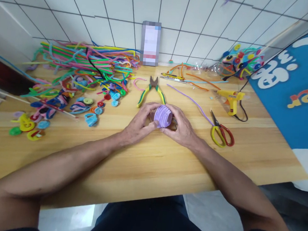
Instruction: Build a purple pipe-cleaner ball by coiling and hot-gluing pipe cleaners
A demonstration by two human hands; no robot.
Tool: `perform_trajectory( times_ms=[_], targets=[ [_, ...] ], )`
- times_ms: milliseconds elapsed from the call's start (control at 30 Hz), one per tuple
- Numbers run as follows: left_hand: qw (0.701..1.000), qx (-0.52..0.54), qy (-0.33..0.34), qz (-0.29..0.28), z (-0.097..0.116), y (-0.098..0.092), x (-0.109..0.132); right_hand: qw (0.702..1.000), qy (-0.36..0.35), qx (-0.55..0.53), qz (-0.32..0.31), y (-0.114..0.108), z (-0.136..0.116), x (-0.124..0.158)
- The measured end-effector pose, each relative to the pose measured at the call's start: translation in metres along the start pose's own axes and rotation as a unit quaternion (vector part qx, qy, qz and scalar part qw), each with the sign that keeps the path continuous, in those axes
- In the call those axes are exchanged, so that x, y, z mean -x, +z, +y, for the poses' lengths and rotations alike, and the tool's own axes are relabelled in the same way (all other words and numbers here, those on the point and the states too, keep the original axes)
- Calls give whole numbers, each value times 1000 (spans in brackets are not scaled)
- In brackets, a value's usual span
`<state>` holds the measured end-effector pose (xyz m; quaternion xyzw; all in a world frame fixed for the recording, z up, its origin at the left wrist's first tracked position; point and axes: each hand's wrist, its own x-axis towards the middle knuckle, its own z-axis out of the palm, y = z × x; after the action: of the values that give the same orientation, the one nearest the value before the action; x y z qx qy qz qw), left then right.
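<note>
A purple coil of wound pipe cleaner [163,116] is held between both hands above the table's middle. My left hand [141,123] is closed around its left side, thumb at the lower front. From the right, my right hand [181,127] grips it with fingers at the top and thumb underneath. Something clear shows in part at the coil's left edge; I cannot make out what it is. Just beyond the hands lie pliers [154,82] with green and yellow handles. A loose purple pipe cleaner [190,99] stretches toward scissors [218,132] on the right.
Bundled colourful pipe cleaners [94,61] lie at the back left, with small coiled pieces [91,119] in front. A phone [150,45] leans on the tiled wall. At right are a yellow glue gun [232,100] with its cord and a decorated bottle [241,62].
</note>
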<state>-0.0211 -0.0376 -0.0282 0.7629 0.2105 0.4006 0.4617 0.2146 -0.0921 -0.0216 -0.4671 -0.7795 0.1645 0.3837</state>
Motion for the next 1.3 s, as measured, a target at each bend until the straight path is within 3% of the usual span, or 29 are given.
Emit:
perform_trajectory(
  times_ms=[467,733,1100,1300],
  targets=[
    [999,-47,-14,1,-1,0,1,999,-8,26,24,1,-5,0],
    [997,-75,27,-4,-1,-1,-2,1000,-4,13,22,3,-2,0],
    [997,-68,-38,29,-8,1,3,999,44,0,13,-2,-7,-1],
    [998,-53,-24,23,-5,2,1,1000,13,8,2,2,-8,-1]
  ],
)
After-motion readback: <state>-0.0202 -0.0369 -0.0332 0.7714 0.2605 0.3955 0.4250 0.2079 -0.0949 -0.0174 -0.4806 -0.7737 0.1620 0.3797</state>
